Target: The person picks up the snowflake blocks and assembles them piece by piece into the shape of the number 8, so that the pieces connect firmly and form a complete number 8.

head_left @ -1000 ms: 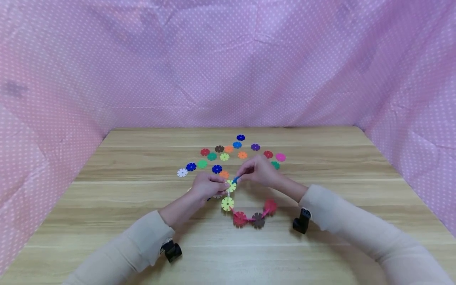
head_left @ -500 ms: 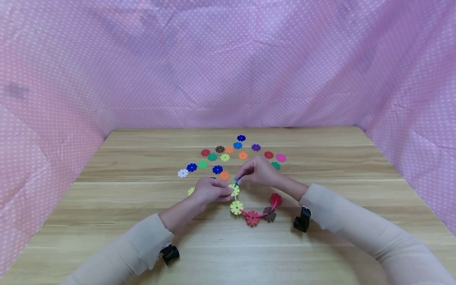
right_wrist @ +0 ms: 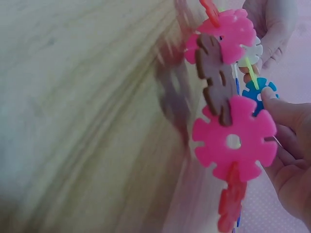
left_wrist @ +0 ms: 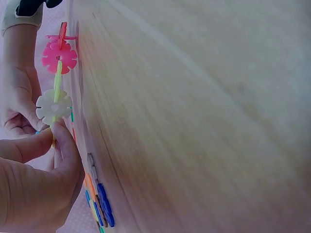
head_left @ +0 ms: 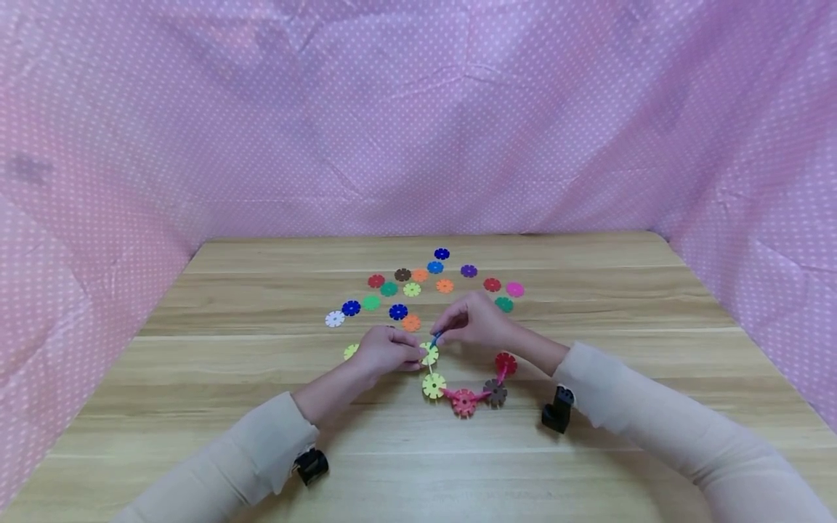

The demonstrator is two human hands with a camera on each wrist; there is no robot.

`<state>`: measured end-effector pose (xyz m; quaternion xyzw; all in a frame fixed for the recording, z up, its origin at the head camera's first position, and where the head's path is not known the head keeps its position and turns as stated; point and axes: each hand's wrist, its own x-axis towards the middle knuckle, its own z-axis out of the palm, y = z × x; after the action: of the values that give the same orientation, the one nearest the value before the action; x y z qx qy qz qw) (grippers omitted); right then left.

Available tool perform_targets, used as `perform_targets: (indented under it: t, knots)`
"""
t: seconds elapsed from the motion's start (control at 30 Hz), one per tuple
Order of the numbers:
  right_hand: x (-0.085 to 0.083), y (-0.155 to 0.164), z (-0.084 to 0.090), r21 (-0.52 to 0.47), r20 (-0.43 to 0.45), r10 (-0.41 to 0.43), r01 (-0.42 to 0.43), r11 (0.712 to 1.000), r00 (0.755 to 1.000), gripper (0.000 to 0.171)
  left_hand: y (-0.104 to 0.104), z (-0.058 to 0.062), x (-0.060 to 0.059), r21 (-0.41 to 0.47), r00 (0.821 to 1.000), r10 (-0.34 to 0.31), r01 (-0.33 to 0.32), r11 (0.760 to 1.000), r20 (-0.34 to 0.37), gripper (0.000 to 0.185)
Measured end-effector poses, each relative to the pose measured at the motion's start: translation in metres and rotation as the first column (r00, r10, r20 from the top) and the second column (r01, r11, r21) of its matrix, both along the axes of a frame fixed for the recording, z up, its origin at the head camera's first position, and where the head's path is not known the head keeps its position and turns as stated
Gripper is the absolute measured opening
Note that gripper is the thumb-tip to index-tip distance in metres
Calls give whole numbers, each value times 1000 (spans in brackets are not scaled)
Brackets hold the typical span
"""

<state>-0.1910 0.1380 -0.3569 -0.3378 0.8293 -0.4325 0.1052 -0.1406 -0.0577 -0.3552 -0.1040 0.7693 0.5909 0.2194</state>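
One yellow disc (head_left: 431,356) is sitting in the left hand's (head_left: 387,351) pinch; at its one o'clock, the right hand (head_left: 476,321) is pinching a blue disc (right_wrist: 250,98); they are seemingly joining, next probably needing firm pressing.

No legible text – no labels, brands, numbers, signs
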Motion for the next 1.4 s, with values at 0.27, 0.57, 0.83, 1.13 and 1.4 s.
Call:
perform_targets:
  t: [0.27,0.57,0.83,1.13,1.4]
  knots:
    - [-12,22,11,51,4,-88,88,995,996,27,1,2,1,4,1000,7,-7,1000,-8,20]
    - [-33,68,14,280,-155,-186,224,934,970,28,0,3,3,-17,1000,6,-6,1000,-5,20]
    - [-38,87,6,377,-203,-236,298,877,950,27,-1,3,1,9,1000,7,-7,1000,12,21]
    - [-42,85,1,405,-198,-262,323,855,944,24,-2,4,1,14,1000,18,-18,1000,25,21]
    - [-40,80,0,327,-146,-305,337,883,941,19,-4,3,2,21,999,14,-15,1000,32,21]
